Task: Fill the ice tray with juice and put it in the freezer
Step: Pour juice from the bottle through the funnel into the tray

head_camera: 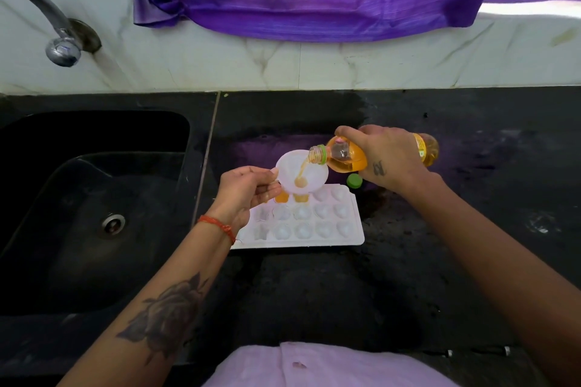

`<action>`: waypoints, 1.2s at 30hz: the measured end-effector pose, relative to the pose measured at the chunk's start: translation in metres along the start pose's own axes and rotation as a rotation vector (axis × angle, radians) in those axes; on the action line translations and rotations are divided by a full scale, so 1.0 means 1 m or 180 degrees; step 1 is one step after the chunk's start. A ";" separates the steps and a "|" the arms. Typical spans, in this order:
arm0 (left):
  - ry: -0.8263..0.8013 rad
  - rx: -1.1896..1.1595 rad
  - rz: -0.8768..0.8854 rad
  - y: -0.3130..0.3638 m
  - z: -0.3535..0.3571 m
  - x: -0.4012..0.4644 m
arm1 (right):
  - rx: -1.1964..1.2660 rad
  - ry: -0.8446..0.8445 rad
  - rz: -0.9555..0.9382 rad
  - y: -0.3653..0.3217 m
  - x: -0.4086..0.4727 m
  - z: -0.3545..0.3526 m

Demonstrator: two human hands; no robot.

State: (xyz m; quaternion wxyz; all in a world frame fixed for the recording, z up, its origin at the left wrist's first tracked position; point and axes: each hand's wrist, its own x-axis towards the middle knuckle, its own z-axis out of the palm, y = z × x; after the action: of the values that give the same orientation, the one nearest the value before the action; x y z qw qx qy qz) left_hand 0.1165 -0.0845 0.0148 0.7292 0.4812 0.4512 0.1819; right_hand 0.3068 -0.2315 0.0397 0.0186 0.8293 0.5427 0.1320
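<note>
The ice tray (298, 223) lies on the black counter (440, 229), just right of the sink (94, 198); two far cells hold juice. Above the tray's far-left cells the left hand (245, 192) pinches a white funnel (301, 171). The right hand (390, 157), fingers wrapped around the tilted juice bottle (345, 155), pours into it. The green cap (354, 181) sits behind the tray. Pouring too fast could overflow the cell under the funnel.

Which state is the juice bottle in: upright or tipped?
Tipped. The right hand holds the juice bottle nearly on its side, its uncapped neck pouring juice into the white funnel.
</note>
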 end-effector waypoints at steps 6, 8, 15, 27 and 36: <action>0.0014 0.0005 -0.0026 0.000 0.001 0.000 | 0.0231 -0.0038 0.0122 0.001 -0.001 0.002; -0.0009 -0.0026 -0.0030 0.001 0.001 0.000 | 0.0391 -0.0085 0.0198 0.001 -0.002 0.002; -0.0111 -0.0047 -0.0025 0.002 0.009 0.000 | 0.0527 0.0013 0.0279 0.009 -0.009 0.000; -0.0204 0.0032 -0.0049 -0.005 0.027 0.003 | 0.0050 -0.0051 0.0152 0.025 -0.018 0.002; -0.0197 0.0034 -0.0069 -0.005 0.031 0.001 | -0.0028 0.0001 0.0150 0.030 -0.020 0.003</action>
State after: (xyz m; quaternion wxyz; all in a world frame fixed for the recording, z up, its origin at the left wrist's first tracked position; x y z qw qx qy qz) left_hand 0.1417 -0.1024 0.0136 0.7421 0.4857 0.4346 0.1566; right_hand 0.3269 -0.2615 0.0382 0.0190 0.8417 0.5224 0.1349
